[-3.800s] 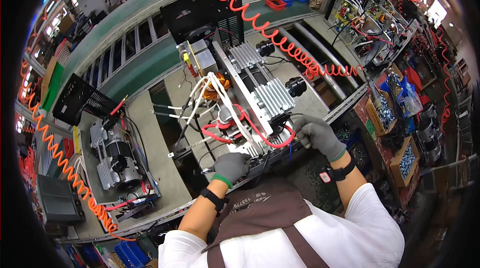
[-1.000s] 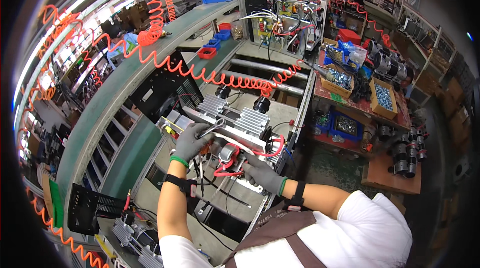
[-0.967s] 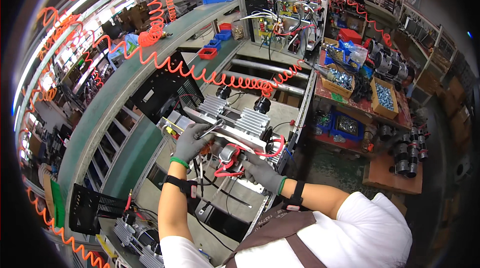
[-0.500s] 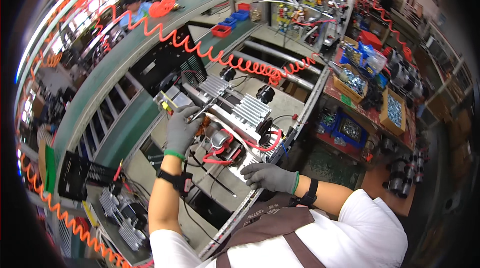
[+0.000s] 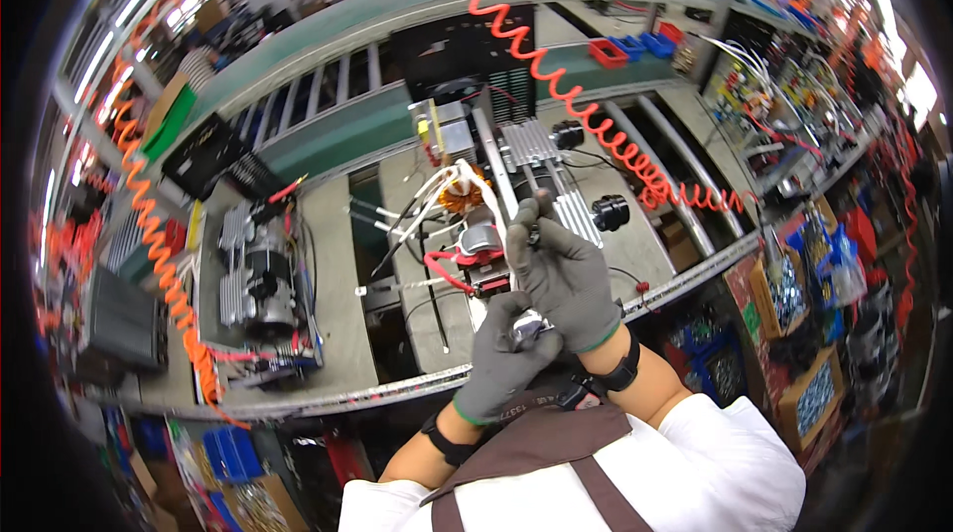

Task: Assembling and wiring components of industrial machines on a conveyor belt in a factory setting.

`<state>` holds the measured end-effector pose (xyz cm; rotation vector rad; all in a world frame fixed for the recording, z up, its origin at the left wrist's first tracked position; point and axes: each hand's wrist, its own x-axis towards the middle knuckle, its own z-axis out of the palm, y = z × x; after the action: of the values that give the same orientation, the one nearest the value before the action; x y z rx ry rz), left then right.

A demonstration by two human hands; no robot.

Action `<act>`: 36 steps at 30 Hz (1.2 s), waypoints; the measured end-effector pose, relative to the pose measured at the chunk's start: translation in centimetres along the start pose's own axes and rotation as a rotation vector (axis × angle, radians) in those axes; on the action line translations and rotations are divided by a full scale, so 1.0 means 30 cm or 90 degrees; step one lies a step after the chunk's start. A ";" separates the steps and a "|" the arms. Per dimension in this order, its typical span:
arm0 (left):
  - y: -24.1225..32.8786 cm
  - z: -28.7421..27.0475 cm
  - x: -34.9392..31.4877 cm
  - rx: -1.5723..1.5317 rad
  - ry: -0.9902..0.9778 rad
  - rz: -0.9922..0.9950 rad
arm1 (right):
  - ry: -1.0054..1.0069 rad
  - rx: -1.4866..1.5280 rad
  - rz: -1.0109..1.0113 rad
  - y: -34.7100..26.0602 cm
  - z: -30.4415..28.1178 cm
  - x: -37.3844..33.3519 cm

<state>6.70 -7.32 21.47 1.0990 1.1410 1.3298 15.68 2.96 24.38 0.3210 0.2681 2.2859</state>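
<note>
Grey-gloved, the left hand [image 5: 506,358] draws back over the wired assembly [image 5: 480,238] on the tabletop [image 5: 342,264] to meet the right hand [image 5: 568,286] – left closed round a shiny metal piece [image 5: 528,327], right curled, its hold unclear – so that piece seems the focus now

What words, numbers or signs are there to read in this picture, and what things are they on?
Brown apron: small pale printing near its top edge, with numbers in it; I won't copy it out.
Shiny metal thing in the left hand: no writing that I can make out.
Everywhere else: any writing is too small or blurred to read.
</note>
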 end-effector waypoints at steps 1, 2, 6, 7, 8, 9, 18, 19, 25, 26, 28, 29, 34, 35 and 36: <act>-0.010 0.029 -0.002 -0.042 0.000 -0.019 | 0.027 0.057 0.031 -0.016 0.014 -0.014; -0.020 0.050 -0.007 -0.097 -0.010 -0.094 | 0.037 0.121 0.063 -0.031 0.026 -0.028; -0.080 0.133 -0.029 -0.274 -0.113 -0.052 | 0.042 -0.055 0.043 -0.083 0.055 -0.122; -0.096 0.144 -0.031 -0.220 -0.157 -0.053 | 0.015 -0.031 0.045 -0.095 0.053 -0.124; -0.110 0.155 -0.036 -0.175 -0.215 -0.061 | 0.105 -0.288 -0.123 -0.108 0.052 -0.128; -0.122 0.169 -0.032 -0.122 -0.224 -0.042 | 0.105 -0.474 -0.220 -0.115 0.046 -0.136; -0.129 0.272 -0.014 -0.130 -0.136 -0.094 | -0.156 -1.203 -0.733 -0.188 0.027 -0.211; -0.132 0.273 -0.014 -0.134 -0.134 -0.067 | -0.206 -1.197 -0.725 -0.186 0.017 -0.215; -0.167 0.225 -0.050 0.081 -0.197 0.037 | -0.231 -1.303 -0.725 -0.193 -0.045 -0.183; -0.169 0.209 -0.058 0.077 -0.146 0.034 | -0.274 -1.341 -0.786 -0.187 -0.061 -0.166; -0.160 0.169 -0.080 0.104 -0.089 0.133 | -0.285 -1.244 -0.656 -0.174 -0.078 -0.143; -0.149 0.141 -0.091 0.183 -0.027 0.171 | -0.259 -1.245 -0.652 -0.154 -0.090 -0.146; -0.058 0.016 -0.166 -0.104 0.502 0.125 | -0.214 -1.231 -0.228 -0.019 -0.121 -0.248; -0.039 -0.013 -0.177 -0.128 0.607 0.114 | -0.280 -1.304 -0.132 0.019 -0.139 -0.250; -0.025 -0.043 -0.199 -0.155 0.667 0.122 | -0.377 -1.369 -0.063 0.050 -0.153 -0.247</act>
<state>5.87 -13.35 20.44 0.2767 1.5469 2.2362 18.06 -3.97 19.40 -0.2010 -2.1401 1.1467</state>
